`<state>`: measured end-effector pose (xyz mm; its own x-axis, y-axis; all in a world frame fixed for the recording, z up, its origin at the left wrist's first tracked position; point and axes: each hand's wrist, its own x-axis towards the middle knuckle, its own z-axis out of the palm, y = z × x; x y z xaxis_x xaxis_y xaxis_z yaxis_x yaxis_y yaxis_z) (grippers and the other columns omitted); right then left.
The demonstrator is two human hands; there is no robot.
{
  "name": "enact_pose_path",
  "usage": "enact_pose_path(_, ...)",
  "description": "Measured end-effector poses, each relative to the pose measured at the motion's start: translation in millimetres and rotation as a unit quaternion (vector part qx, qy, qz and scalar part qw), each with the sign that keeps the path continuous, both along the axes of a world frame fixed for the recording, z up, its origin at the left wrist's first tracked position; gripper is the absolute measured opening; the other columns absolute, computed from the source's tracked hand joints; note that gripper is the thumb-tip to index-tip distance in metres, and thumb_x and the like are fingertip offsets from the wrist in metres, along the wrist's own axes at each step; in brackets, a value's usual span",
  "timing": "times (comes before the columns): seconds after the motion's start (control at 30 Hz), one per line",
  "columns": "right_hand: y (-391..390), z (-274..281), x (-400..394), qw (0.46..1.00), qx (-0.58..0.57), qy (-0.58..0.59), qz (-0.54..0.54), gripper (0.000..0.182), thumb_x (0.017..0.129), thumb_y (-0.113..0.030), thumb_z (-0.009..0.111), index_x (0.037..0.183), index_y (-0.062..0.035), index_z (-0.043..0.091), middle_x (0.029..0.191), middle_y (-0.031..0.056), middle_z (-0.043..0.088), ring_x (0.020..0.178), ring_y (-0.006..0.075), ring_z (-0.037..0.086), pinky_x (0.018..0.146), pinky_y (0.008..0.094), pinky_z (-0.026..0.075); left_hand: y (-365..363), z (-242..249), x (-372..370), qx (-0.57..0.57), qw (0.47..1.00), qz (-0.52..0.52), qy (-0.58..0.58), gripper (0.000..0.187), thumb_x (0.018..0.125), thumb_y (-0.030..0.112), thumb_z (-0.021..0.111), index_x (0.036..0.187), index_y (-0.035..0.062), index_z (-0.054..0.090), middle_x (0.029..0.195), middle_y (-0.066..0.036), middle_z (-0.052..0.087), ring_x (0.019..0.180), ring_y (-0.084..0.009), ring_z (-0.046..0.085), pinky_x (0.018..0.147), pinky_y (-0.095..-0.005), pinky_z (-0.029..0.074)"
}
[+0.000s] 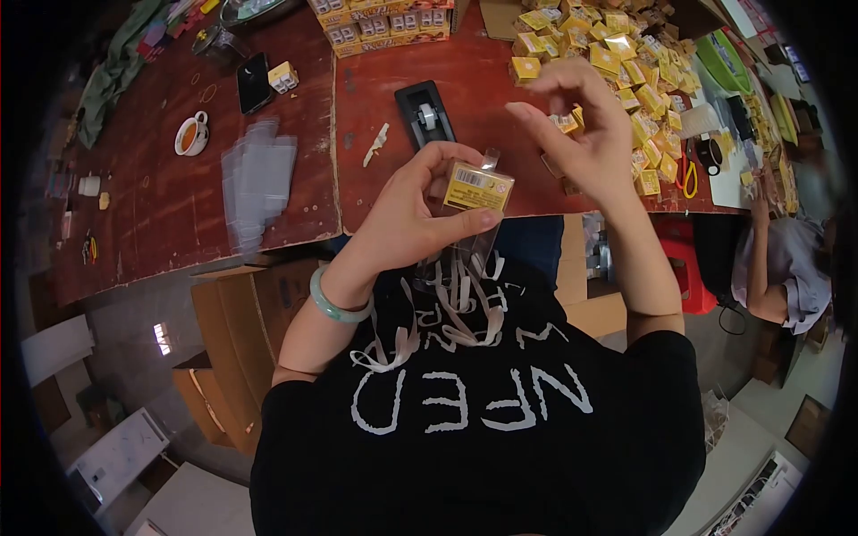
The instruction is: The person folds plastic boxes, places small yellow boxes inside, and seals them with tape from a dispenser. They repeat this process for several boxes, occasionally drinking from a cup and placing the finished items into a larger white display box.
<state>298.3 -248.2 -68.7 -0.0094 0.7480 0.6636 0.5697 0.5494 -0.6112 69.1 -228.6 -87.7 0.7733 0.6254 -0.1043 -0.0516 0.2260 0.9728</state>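
Holding a small yellow box (478,186) on the person's side of the tape dispenser (426,114), the left hand (427,210) has its fingers clamped on it: thumb across the printed face, others behind, partly hidden. A clear flap (490,159) sticks up from the box's far edge. Right hand (585,134) is raised to the right of the dispenser, thumb and index apart; nothing seen between them, remaining fingers partly hidden.

Risks, as judged: a loosened left grip could drop the box among the pale strips (465,330) over the black shirt, nearer the person than the dispenser. Thumb pressure off-centre might skew it; a careless push could crease the flap. A wide swing of the right hand may scatter the heap of yellow boxes (643,89), right of the dispenser, close behind that hand.

Around: clear plastic sleeves (259,179) overlap on the red surface (313,161), left of the dispenser; farther left, a cup (191,134) of brownish liquid, a spill hazard for them if knocked. Beyond the dispenser, a printed display carton (384,27) limits forward reach. Far right of it, scissors (688,174) and a co-worker's arm (760,255). The dispenser itself sits just past the left fingers; contact cannot be told.
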Motion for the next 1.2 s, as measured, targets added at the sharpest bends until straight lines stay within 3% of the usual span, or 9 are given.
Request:
enact_pose_path(0.33, -40, -43, -48, 0.964, -0.152, 0.219, 0.024, 0.020, 0.081, -0.006, 0.077, 0.100, -0.0018, 0.073, 0.116, 0.0085, 0.063, 0.106, 0.0199, 0.062, 0.088, 0.0298, 0.050, -4, -12, 13, 0.061, 0.995, 0.079, -0.012, 0.065, 0.080, 0.006, 0.082, 0.131, 0.0033, 0.040, 0.119, -0.010, 0.059, 0.110, -0.0164, 0.061, 0.089, -0.0298, 0.054)
enact_pose_path(0.53, -52, -65, -54, 0.631, -0.353, 0.612, 0.320, 0.062, 0.096, -0.011, 0.065, 0.147, -0.0014, 0.031, 0.134, 0.0153, 0.053, 0.106, 0.0229, 0.067, 0.085, 0.0333, 0.057, -9, -17, 10, -0.010, 0.963, 0.224, -0.151, 0.066, 0.083, -0.001, 0.076, 0.134, 0.0065, 0.034, 0.127, -0.011, 0.053, 0.114, -0.0191, 0.058, 0.094, -0.0311, 0.052)
enact_pose_path(0.63, -51, -62, -44, 0.772, -0.380, 0.454, 0.232, 0.028, 0.098, -0.005, 0.059, 0.125, 0.0022, 0.055, 0.107, 0.0110, 0.068, 0.086, 0.0201, 0.071, 0.073, 0.0297, 0.059, 0, -40, -5, 0.009, 0.957, 0.265, -0.121, 0.069, 0.081, 0.000, 0.079, 0.132, 0.0063, 0.035, 0.132, -0.012, 0.048, 0.119, -0.0209, 0.055, 0.098, -0.0317, 0.050)
enact_pose_path(0.7, -45, -61, -35, 0.847, -0.335, 0.394, 0.122, 0.014, 0.098, -0.004, 0.059, 0.109, 0.0029, 0.062, 0.092, 0.0080, 0.069, 0.081, 0.0167, 0.070, 0.070, 0.0283, 0.058, 5, -47, -6, 0.247, 0.922, 0.292, -0.066, 0.087, 0.067, 0.015, 0.093, 0.132, 0.0061, 0.036, 0.145, -0.017, 0.032, 0.129, -0.0287, 0.048, 0.108, -0.0402, 0.042)
enact_pose_path(0.83, -44, -22, -24, 0.982, -0.177, 0.021, 0.061, 0.007, 0.084, -0.006, 0.069, 0.086, 0.0002, 0.067, 0.083, 0.0150, 0.063, 0.069, 0.0348, 0.063, 0.063, 0.0392, 0.052, -8, -18, -20, 0.638, 0.709, 0.199, 0.225, 0.098, 0.056, 0.040, 0.095, 0.134, 0.0125, 0.042, 0.151, -0.018, 0.038, 0.138, -0.0375, 0.041, 0.117, -0.0635, 0.012)
enact_pose_path(0.97, -43, 30, -15, 0.968, -0.201, -0.113, 0.098, 0.014, 0.082, -0.012, 0.074, 0.082, -0.0007, 0.066, 0.078, 0.0119, 0.059, 0.070, 0.0369, 0.061, 0.060, 0.0434, 0.048, -6, -12, -12, 0.672, 0.653, 0.196, 0.289, 0.085, 0.061, 0.042, 0.091, 0.131, 0.0137, 0.051, 0.143, -0.009, 0.052, 0.138, -0.0330, 0.043, 0.116, -0.0656, 0.006)
enact_pose_path(1.07, -35, 52, -13, 0.954, -0.218, -0.026, 0.204, 0.015, 0.082, -0.012, 0.075, 0.080, -0.0012, 0.066, 0.077, 0.0129, 0.059, 0.067, 0.0368, 0.060, 0.058, 0.0427, 0.047, 0, -11, 4, 0.627, 0.749, 0.182, 0.112, 0.057, 0.070, 0.029, 0.087, 0.117, 0.0098, 0.060, 0.117, -0.005, 0.066, 0.115, -0.0289, 0.062, 0.114, -0.0617, 0.025)
enact_pose_path(1.1, -26, 52, -9, 0.942, -0.228, 0.030, 0.244, 0.015, 0.083, -0.010, 0.078, 0.081, 0.0000, 0.067, 0.070, 0.0056, 0.057, 0.058, 0.0181, 0.058, 0.052, 0.0286, 0.041, -2, -12, 11, 0.607, 0.772, 0.185, 0.039, 0.048, 0.070, 0.021, 0.084, 0.109, 0.0085, 0.059, 0.099, -0.005, 0.068, 0.096, -0.0266, 0.069, 0.111, -0.0555, 0.034)
enact_pose_path(1.2, 7, 15, 5, 0.748, -0.449, 0.289, 0.394, 0.021, 0.086, -0.012, 0.078, 0.077, 0.0019, 0.065, 0.070, -0.0001, 0.060, 0.063, 0.0060, 0.054, 0.054, 0.0221, 0.038, -5, -27, 22, 0.611, 0.766, 0.201, 0.007, 0.050, 0.065, 0.016, 0.085, 0.104, 0.0084, 0.055, 0.091, -0.003, 0.066, 0.084, -0.0230, 0.068, 0.109, -0.0513, 0.039)
